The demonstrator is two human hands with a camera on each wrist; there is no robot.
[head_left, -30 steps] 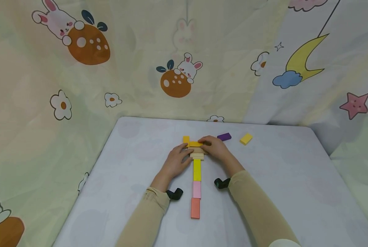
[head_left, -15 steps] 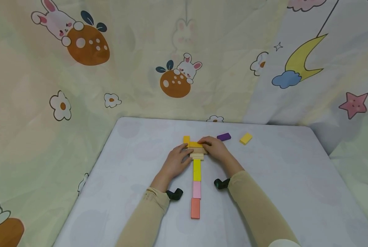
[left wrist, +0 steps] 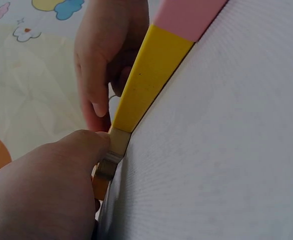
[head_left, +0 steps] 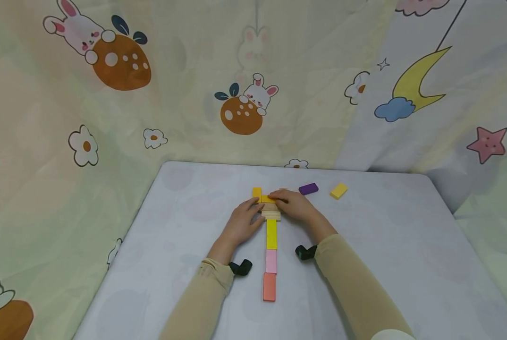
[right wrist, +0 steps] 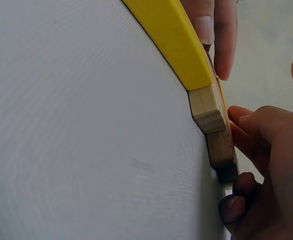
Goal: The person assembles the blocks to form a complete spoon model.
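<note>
In the head view a column of blocks runs away from the person: a coral block (head_left: 269, 286), a pink block (head_left: 271, 260), a yellow block (head_left: 271, 233), pale wooden blocks (head_left: 271, 215) and a brown wooden block (head_left: 269, 207) set crosswise. Beyond these lies an orange block (head_left: 268, 199) crosswise, with another orange block (head_left: 257, 191) pointing away at its left end. My left hand (head_left: 242, 221) touches the left ends with thumb and fingertips. At the right end, my right hand (head_left: 297, 206) holds the crosswise orange block with bent fingers, hiding that end.
A purple block (head_left: 308, 189) and a loose yellow block (head_left: 339, 191) lie to the right, near the back of the white table (head_left: 185, 283). A patterned cloth (head_left: 185, 80) hangs behind the table. Each wrist carries a small black camera (head_left: 240, 267).
My right hand has shifted slightly left along the crosswise orange block, covering more of its right end. My left hand and the column of blocks look the same.
</note>
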